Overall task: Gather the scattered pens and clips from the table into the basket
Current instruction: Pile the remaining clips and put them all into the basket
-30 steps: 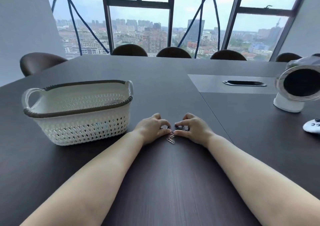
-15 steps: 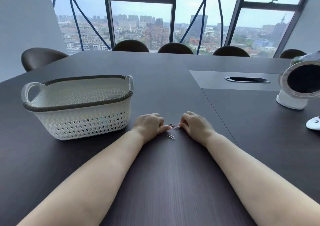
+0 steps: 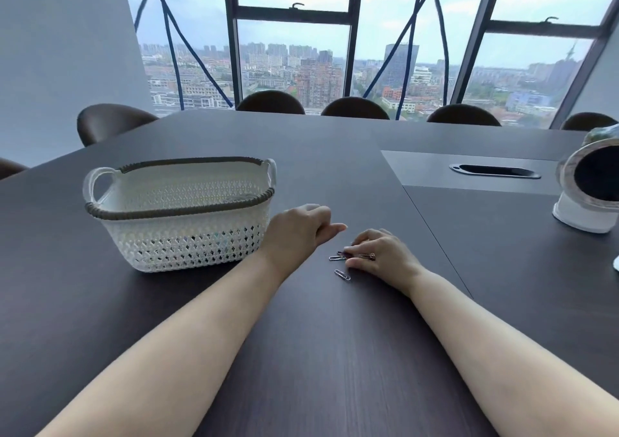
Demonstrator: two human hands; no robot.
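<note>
Across the dark table (image 3: pixel 335 353) from me, 3 brown chair backs (image 3: pixel 354 108) line the far edge, with another chair (image 3: pixel 107 121) at the left corner. A black cable slot (image 3: pixel 494 171) sits in a grey panel of the table to my right. Near it stands a round white fan (image 3: pixel 593 188). Beyond the tall windows (image 3: pixel 294 54) I see city blocks under a hazy sky.

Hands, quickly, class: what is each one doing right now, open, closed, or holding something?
Left hand: curled shut, raised beside the basket; contents cannot be told.
Right hand: on the table, fingers pinching at paper clips; none lifted.
</note>
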